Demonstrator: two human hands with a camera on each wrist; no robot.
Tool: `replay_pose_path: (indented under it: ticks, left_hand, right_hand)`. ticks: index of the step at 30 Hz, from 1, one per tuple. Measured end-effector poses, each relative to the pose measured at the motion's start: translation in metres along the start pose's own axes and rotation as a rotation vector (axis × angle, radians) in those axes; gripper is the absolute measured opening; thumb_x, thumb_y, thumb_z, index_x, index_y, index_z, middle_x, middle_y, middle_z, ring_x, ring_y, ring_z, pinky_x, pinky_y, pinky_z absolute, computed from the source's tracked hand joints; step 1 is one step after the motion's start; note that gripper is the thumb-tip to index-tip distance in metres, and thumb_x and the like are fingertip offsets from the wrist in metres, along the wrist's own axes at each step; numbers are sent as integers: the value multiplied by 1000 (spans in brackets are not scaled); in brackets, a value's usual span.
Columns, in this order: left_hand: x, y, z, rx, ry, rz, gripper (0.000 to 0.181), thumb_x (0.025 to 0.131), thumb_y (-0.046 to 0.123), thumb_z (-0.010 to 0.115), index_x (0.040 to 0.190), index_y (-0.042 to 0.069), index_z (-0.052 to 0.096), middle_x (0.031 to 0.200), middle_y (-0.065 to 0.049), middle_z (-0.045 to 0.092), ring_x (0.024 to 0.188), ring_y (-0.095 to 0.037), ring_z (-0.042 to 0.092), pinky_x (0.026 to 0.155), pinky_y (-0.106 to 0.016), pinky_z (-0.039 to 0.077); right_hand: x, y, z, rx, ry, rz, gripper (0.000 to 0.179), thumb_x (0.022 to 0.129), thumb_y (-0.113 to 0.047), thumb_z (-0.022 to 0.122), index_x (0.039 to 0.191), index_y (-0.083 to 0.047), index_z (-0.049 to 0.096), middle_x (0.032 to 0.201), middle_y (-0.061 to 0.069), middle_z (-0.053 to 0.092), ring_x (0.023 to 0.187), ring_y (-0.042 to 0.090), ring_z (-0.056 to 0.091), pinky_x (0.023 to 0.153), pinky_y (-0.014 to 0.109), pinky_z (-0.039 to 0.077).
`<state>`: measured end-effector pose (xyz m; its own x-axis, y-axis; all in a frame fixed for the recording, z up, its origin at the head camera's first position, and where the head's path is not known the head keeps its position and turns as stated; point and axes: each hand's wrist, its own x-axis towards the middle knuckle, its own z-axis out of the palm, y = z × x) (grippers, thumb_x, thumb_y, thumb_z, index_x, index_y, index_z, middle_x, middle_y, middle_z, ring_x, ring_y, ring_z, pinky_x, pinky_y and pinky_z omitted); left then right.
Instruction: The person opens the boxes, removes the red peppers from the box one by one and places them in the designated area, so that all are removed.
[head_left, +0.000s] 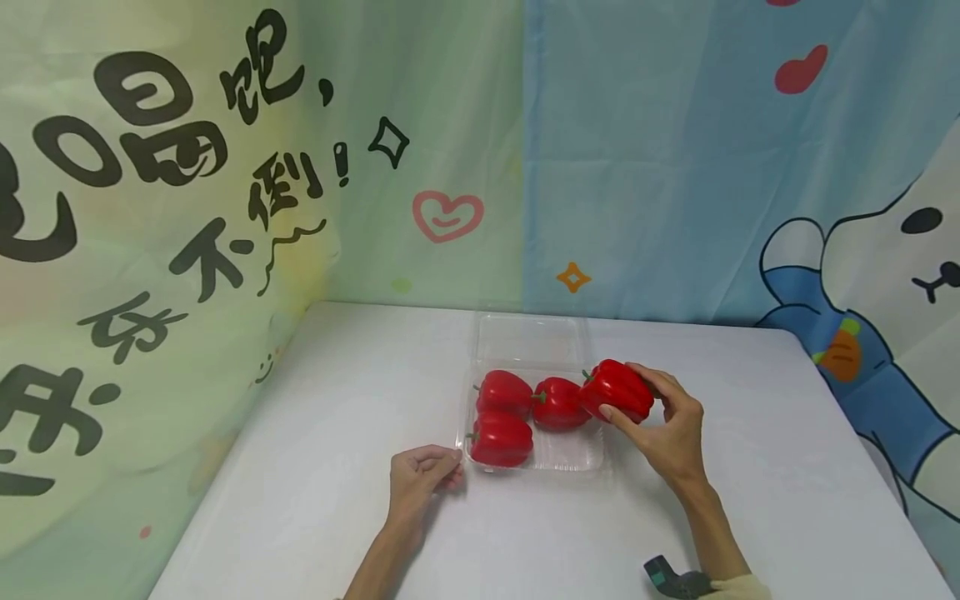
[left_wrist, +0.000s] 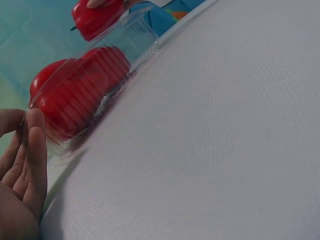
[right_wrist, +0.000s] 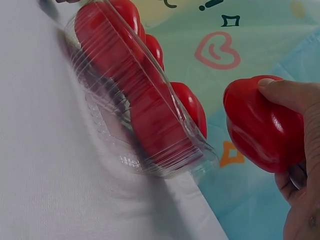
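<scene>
A clear plastic clamshell container [head_left: 567, 452] stands on the table with its lid [head_left: 531, 337] folded back. Inside it are three red bell peppers: one at the back left [head_left: 504, 392], one at the front left [head_left: 501, 439] and one toward the back middle [head_left: 558, 403]. My left hand [head_left: 425, 479] pinches the container's rim at the front left corner, thumb against fingertips, as the left wrist view shows. With thumb and fingers around it, my right hand [head_left: 670, 433] holds another red bell pepper [right_wrist: 257, 125] above the container's right side, its green stem pointing left.
The table [head_left: 337, 392] has a white cover. Behind and to the left hangs a printed cloth [head_left: 420, 100] with dark lettering, hearts and a cartoon animal at the right. A dark strap [head_left: 677, 581] lies by the right wrist.
</scene>
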<state>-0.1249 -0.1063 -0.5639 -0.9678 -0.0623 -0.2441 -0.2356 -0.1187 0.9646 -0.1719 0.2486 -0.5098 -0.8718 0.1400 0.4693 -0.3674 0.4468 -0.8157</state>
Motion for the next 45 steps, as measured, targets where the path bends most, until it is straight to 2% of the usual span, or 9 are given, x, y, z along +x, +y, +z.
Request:
replay_pose_path:
  ticks: [18, 38, 45]
  left_hand:
    - [0, -1, 1, 15, 13, 2, 20, 93, 13, 82, 102, -5, 79, 87, -14, 83, 71, -14, 77, 68, -23, 66]
    - [-2, 0, 1, 18, 4, 5, 21, 93, 13, 81, 104, -6, 78, 88, -15, 83, 72, -14, 77, 69, -23, 66]
    - [-2, 1, 1, 33, 21, -12, 21, 94, 14, 82, 103, -4, 79, 88, -14, 83, 72, -14, 77, 70, -23, 66]
  right_hand:
    - [-4, 4, -1, -4, 67, 11, 75, 77, 7, 93, 146, -8, 68, 141, 16, 72, 120, -3, 61, 99, 3, 50]
    - [8, 17, -1, -20, 150, 16, 75, 77, 2, 95, 146, -14, 70, 142, 10, 74, 119, -1, 64, 101, 5, 52]
    - [9, 22, 0, -40, 177, 14, 72, 79, 1, 93, 146, -9, 68, 142, 15, 73, 114, -3, 62, 96, 4, 51]
